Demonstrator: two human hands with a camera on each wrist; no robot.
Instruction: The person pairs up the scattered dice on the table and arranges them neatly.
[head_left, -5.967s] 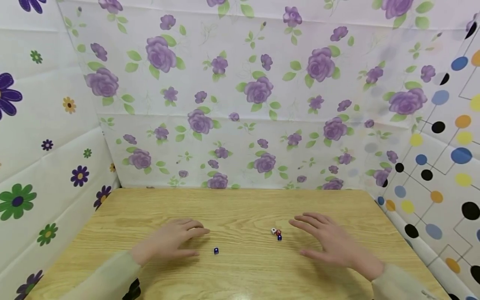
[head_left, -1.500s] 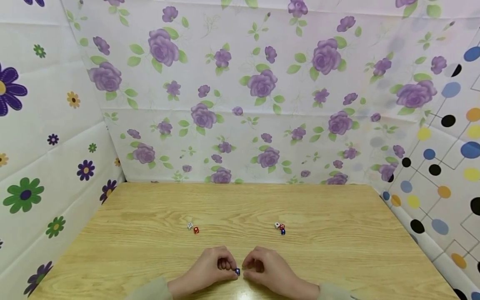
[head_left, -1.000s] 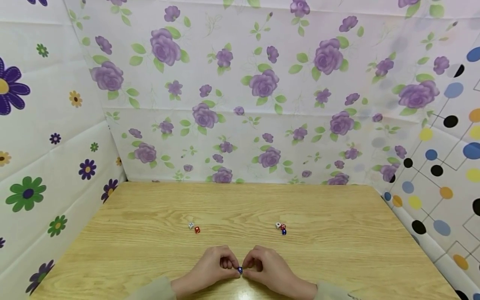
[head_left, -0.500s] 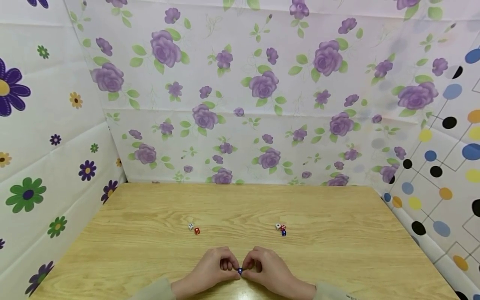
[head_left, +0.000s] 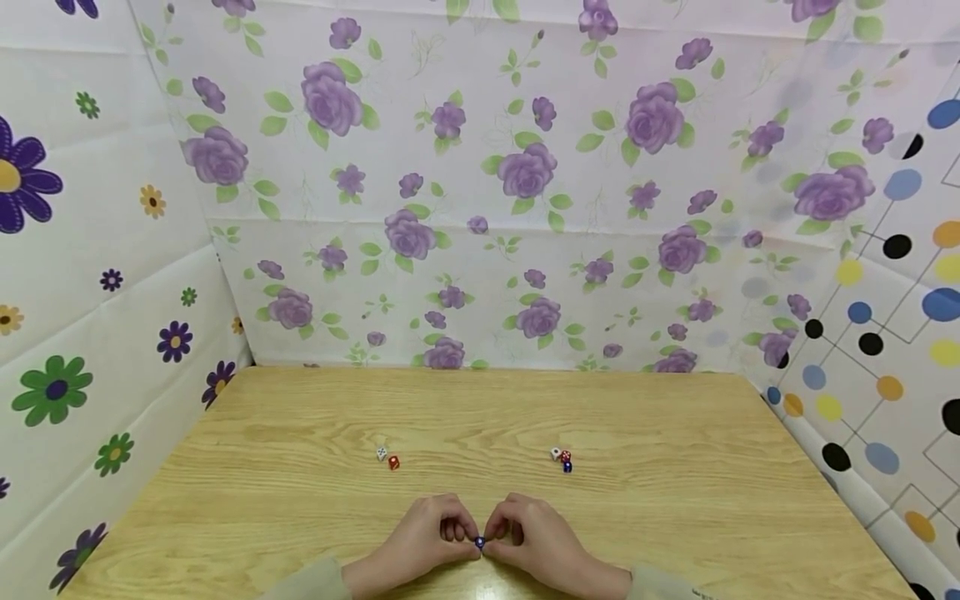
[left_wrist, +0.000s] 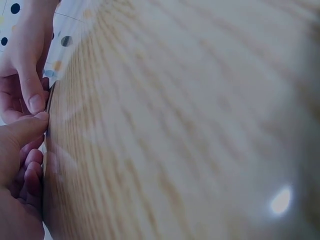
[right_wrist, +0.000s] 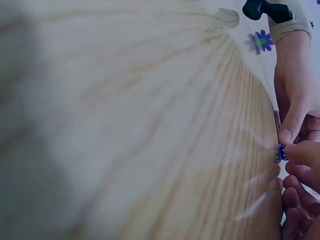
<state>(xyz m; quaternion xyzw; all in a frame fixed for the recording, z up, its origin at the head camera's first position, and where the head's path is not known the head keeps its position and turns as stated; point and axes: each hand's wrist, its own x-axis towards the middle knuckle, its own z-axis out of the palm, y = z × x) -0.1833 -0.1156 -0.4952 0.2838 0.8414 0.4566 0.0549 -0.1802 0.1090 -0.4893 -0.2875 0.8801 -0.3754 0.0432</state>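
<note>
A small blue die [head_left: 480, 542] is at the near middle of the table, between the fingertips of both hands. My left hand [head_left: 425, 531] pinches it from the left with thumb and index finger, its other fingers curled in. From the right, my right hand [head_left: 542, 536] pinches it with thumb and index finger. In the right wrist view, the blue die [right_wrist: 283, 152] shows at the thumb tips, close to the tabletop. In the left wrist view, the left thumb [left_wrist: 31, 127] meets the other hand's thumb [left_wrist: 35, 100], and the die is hidden.
Farther back on the left of the wooden table [head_left: 480, 408] lie a white die [head_left: 382, 452] and a red die [head_left: 393, 462]. Back right, a white die [head_left: 556, 453], a red die [head_left: 566, 456] and a blue die [head_left: 567, 467] sit close together. Patterned cloth walls surround the table.
Six seconds ago the hands were apart, the blue die lying beside the left hand. Later the left hand held it at the near middle; then the right hand's fingertips came in. Little differs since.
</note>
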